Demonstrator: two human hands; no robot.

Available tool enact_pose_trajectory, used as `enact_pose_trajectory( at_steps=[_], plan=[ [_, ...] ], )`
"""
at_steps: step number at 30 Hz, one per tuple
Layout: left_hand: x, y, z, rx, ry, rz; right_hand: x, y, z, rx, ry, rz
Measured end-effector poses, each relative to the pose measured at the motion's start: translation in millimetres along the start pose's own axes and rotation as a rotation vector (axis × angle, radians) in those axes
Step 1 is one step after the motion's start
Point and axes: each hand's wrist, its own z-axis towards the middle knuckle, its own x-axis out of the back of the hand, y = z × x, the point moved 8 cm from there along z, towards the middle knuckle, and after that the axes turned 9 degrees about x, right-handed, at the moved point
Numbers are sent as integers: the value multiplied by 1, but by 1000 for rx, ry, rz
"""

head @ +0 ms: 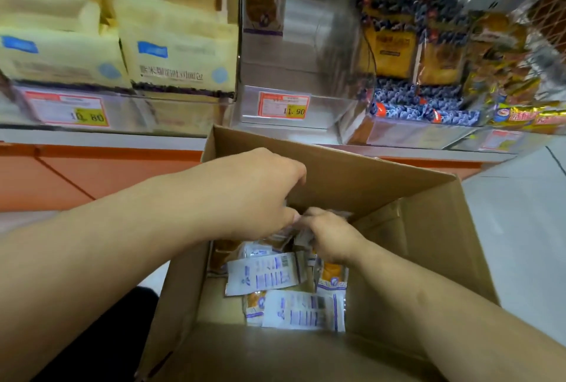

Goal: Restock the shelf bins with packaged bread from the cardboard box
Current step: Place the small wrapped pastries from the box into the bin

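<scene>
gathering packs (263, 274) from the box (428, 228): both hands, left (254, 194) and right (330, 237), seemingly pinching one wrapper; next, lift it to the half-empty bin (306, 59).

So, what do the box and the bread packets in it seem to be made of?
The box: plain brown cardboard, matte, with folded flaps. The bread packets: probably thin plastic film, slightly glossy and crinkled, printed white and purple.

Bread packets (277, 274) lie in the cardboard box (413, 228), before the shelf bins (294, 118).
</scene>
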Motion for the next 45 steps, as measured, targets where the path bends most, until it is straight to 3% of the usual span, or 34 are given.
enact_pose_trajectory(
  at_steps=[4,7,16,22,26,30,35,41,45],
  plan=[
    [-8,2,4,-7,-41,36,1,9,-3,3,69,-47],
    [-9,3,6,-3,-71,53,20,11,-14,-22,161,58],
    [-3,17,-5,-23,-120,72,148,-54,-108,26,450,167],
    [-7,34,-19,-59,-222,-264,197,-65,-160,25,762,722],
    [8,41,-20,-84,-141,-470,221,-64,-179,58,954,883],
    [16,54,-27,-134,-210,-595,225,-59,-193,56,1030,995],
    [34,53,-26,-121,-65,-667,227,-46,-206,83,1079,1062],
    [89,46,-26,-177,256,-797,239,-59,-188,115,848,825],
    [126,40,-20,-262,443,-717,284,-67,-171,161,1026,706]
  ],
)
